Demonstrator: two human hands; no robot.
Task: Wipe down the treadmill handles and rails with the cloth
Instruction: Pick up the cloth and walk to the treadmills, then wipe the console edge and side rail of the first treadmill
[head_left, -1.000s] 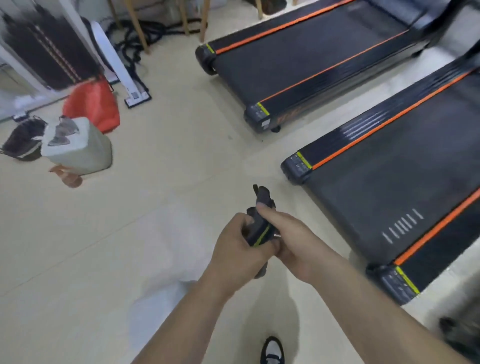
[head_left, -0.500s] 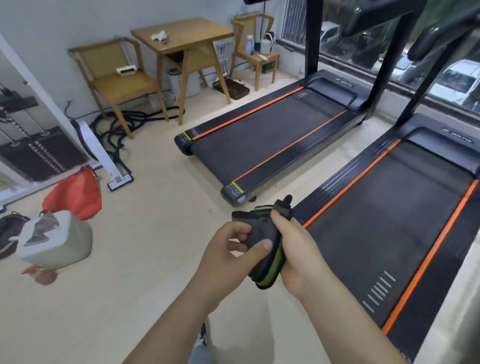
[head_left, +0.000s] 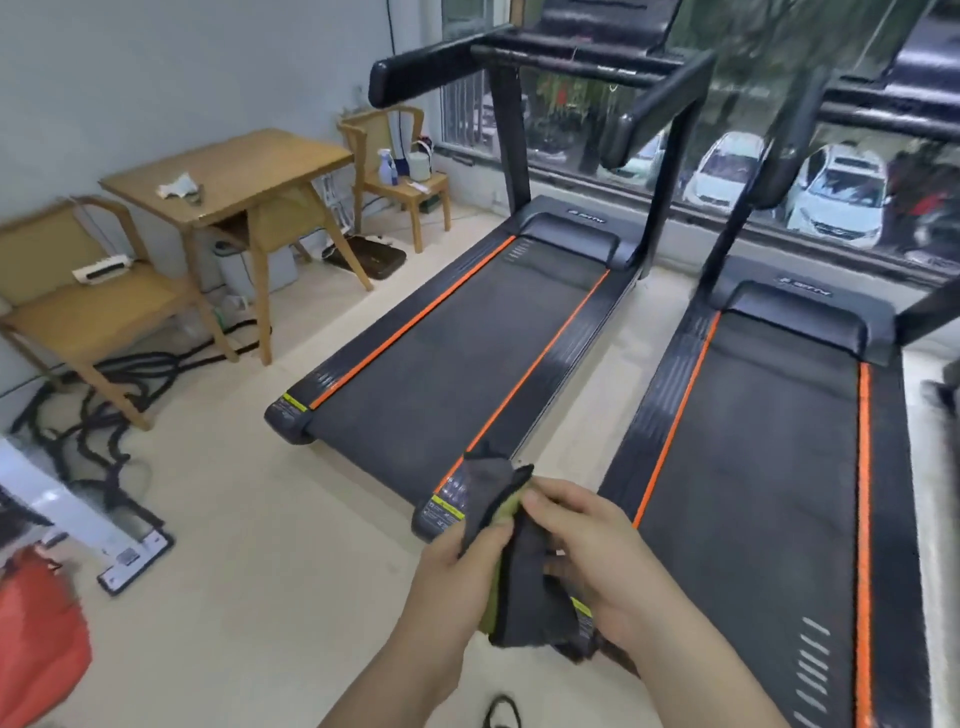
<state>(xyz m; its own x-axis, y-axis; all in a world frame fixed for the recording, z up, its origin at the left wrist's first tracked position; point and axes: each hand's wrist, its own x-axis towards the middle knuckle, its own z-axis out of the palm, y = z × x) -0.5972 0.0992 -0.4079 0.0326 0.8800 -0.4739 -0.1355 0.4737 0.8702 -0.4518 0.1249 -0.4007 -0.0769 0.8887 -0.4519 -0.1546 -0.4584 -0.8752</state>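
Left treadmill (head_left: 457, 358) and right treadmill (head_left: 753, 493): two in all
Left hand (head_left: 447, 577), right hand (head_left: 613, 561): two; one cloth (head_left: 524, 587); one counter (head_left: 234, 171); three chairs (head_left: 93, 312) (head_left: 283, 223) (head_left: 410, 187); one red bag (head_left: 36, 639)

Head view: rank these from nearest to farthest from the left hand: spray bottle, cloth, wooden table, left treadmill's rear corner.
1. cloth, held in the left hand itself.
2. left treadmill's rear corner, just ahead.
3. wooden table, ahead to the left.
4. spray bottle, on the far chair.
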